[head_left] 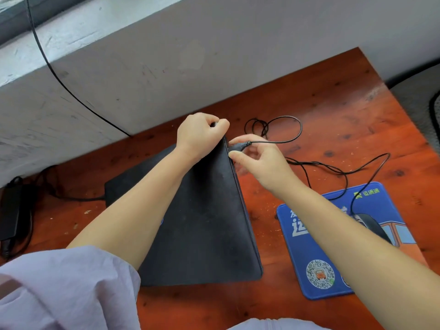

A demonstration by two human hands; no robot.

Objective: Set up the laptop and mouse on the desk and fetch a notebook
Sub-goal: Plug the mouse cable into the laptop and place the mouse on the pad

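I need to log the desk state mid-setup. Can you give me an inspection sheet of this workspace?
Surface: wooden desk, specks and scuffs.
Job's things: closed black laptop; mouse on blue mouse pad; notebook nothing seen.
Clutter: black power adapter at left edge.
Hands: left hand grips the laptop's far corner; right hand pinches the mouse plug at the laptop's side.
Cables: mouse cable looped loosely; another black cable hangs along the wall.
Surroundings: scuffed white wall.
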